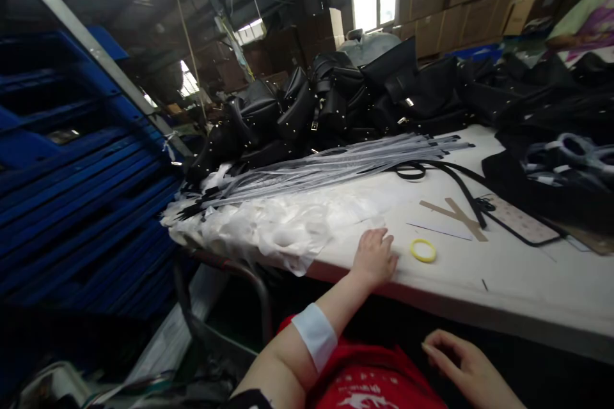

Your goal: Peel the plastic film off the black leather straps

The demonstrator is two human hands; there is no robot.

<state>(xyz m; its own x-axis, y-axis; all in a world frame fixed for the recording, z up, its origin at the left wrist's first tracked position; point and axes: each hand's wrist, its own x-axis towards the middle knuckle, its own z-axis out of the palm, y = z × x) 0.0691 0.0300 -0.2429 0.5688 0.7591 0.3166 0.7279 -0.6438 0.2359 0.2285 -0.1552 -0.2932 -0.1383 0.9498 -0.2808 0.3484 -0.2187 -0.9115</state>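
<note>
My left hand (374, 259) rests at the front edge of the white table (460, 287), its fingers slightly apart and bent, with nothing visible in them. To its right lies a yellow ring (423, 250), apart from the fingers. Crumpled thin white wrapping sheets (283, 230) spread just left of this hand. My right hand (455, 358) hangs in front of the table, below its edge. A gap shows between its thumb and curved fingers, with nothing in it.
Long plastic-wrapped straps (326, 166) lie behind the sheets. Black bags (336, 92) are heaped along the back. At right are a black strap (463, 188), brown strips (453, 217) and a patterned phone (520, 220). Blue slatted racks (81, 185) stand left; another person's sleeve (588, 13) shows far right.
</note>
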